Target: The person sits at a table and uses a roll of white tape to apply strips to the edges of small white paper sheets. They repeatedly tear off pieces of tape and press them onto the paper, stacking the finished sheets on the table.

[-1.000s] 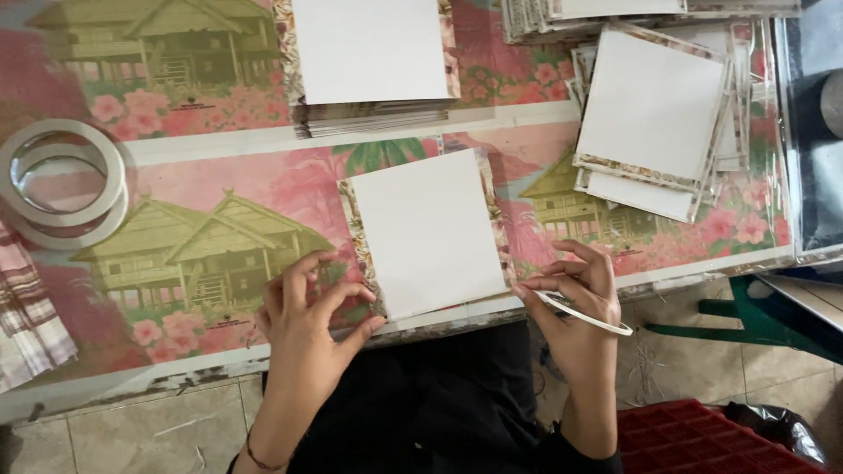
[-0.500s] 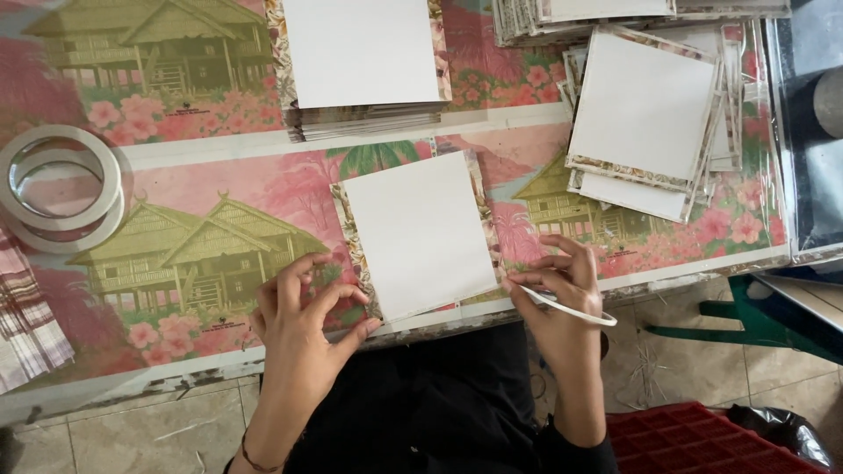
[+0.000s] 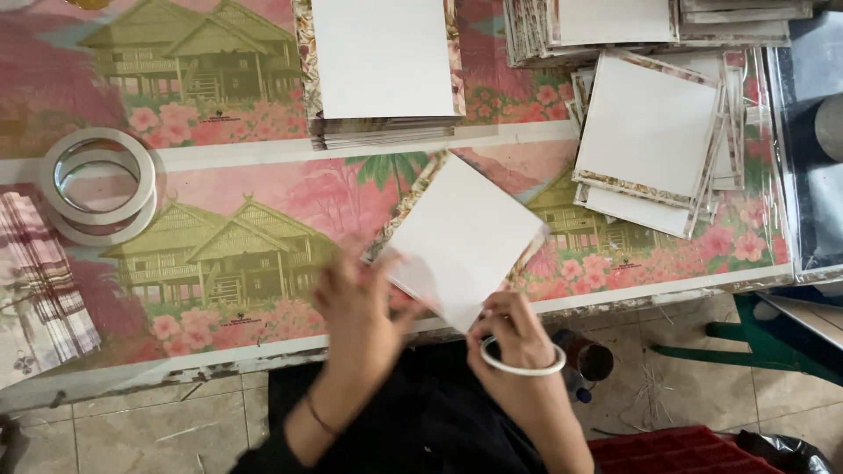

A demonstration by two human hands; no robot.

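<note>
Both hands, my left hand [image 3: 364, 303] and right hand [image 3: 514, 338], pinch the tilted white square card with floral border [image 3: 464, 239], bracing it over the table edge [image 3: 615, 298].

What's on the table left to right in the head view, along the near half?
Striped cloth → tape rolls → left hand → white square card held by both hands → right hand with a thin white ring → loose pile of white cards.

Thin bracelet [image 3: 318, 414], black clothing [image 3: 421, 421]
</note>
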